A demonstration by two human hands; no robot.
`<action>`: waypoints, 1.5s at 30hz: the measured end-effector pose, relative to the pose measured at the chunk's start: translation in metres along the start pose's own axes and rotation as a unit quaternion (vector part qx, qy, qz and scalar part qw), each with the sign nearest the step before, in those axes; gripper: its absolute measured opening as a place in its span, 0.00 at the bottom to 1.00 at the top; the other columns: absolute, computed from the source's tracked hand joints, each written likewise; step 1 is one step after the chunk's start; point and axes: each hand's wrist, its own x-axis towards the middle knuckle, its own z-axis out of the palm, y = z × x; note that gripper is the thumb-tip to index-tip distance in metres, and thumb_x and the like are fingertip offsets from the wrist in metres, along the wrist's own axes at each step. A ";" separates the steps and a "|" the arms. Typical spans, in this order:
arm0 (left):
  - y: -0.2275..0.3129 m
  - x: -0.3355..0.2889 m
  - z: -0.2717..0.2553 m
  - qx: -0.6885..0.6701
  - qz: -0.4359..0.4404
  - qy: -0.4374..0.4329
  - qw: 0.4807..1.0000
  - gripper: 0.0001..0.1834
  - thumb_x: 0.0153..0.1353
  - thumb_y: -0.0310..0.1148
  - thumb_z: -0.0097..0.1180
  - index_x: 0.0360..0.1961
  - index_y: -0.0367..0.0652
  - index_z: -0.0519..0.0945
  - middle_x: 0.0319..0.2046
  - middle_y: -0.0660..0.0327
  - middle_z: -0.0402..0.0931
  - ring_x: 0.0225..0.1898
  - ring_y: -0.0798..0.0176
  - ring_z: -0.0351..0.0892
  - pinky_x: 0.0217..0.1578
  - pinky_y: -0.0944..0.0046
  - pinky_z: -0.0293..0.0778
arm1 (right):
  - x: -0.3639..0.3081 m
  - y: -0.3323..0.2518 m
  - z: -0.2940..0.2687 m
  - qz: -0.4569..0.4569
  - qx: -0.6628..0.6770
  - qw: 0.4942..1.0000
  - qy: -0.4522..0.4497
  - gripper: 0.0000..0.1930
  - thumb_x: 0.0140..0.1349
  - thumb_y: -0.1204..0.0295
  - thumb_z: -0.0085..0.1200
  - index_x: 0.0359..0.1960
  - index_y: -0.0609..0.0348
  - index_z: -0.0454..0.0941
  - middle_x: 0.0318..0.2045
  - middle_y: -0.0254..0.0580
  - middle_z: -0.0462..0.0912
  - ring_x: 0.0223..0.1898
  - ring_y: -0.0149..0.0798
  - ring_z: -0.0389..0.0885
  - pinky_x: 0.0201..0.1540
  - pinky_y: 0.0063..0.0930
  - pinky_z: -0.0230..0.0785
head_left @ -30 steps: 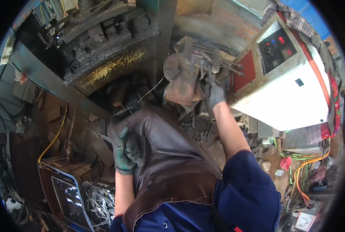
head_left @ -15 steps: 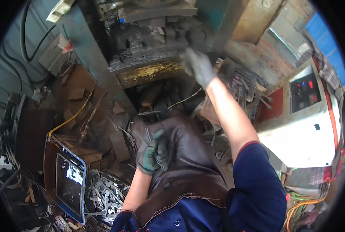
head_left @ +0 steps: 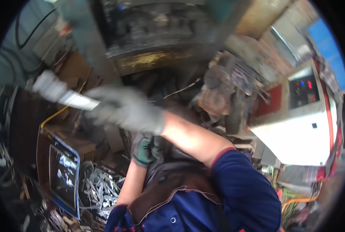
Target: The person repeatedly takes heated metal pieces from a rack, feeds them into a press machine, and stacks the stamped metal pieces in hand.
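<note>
My right hand point(head_left: 126, 110), in a grey glove and smeared by motion, reaches across to the left above my lap. It is closed around a tool with a pale, shiny shaft point(head_left: 79, 101) and a thick whitish-grey end point(head_left: 50, 86); blur hides its exact kind. Beneath it, my left hand point(head_left: 146, 150) wears a green and grey glove and has its fingers curled. The right glove partly covers it, so what lies in it cannot be made out. A dark brown apron point(head_left: 157, 181) covers my lap.
Ahead stands a press with a dark bed and a yellowish front bar point(head_left: 149, 60). Many small metal parts point(head_left: 101, 189) lie heaped at lower left, beside a blue-edged frame point(head_left: 78, 185). A white control cabinet point(head_left: 292, 135) stands at right, near a cluttered stand point(head_left: 219, 85).
My right hand has swung from the press bed down and left, and now has the pale-shafted tool in it. The thin metal strips seen earlier in my left hand are no longer visible.
</note>
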 end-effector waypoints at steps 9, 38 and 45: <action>0.002 0.007 0.034 0.076 0.013 -0.001 0.997 0.28 0.72 0.42 0.48 0.71 0.52 0.62 0.25 0.66 0.68 0.19 0.69 0.66 0.18 0.66 0.66 | -0.191 0.086 -0.222 -0.016 0.257 0.799 0.543 0.12 0.66 0.68 0.59 0.48 0.56 0.79 0.44 0.43 0.83 0.43 0.34 0.83 0.46 0.27 0.79; -0.006 0.005 0.035 0.131 0.020 -0.027 0.991 0.28 0.71 0.43 0.49 0.69 0.49 0.64 0.27 0.65 0.70 0.22 0.69 0.66 0.24 0.66 0.66 | 0.049 -0.043 -0.187 0.115 0.005 0.907 0.405 0.11 0.70 0.70 0.48 0.44 0.61 0.82 0.25 0.28 0.75 0.21 0.20 0.68 0.21 0.12 0.60; 0.006 -0.001 0.034 0.055 -0.013 -0.038 0.998 0.22 0.71 0.41 0.48 0.59 0.38 0.72 0.28 0.61 0.73 0.20 0.67 0.66 0.22 0.66 0.65 | -0.017 -0.027 -0.173 0.112 0.035 0.939 0.323 0.23 0.70 0.52 0.52 0.47 0.64 0.78 0.26 0.31 0.74 0.23 0.24 0.67 0.24 0.18 0.58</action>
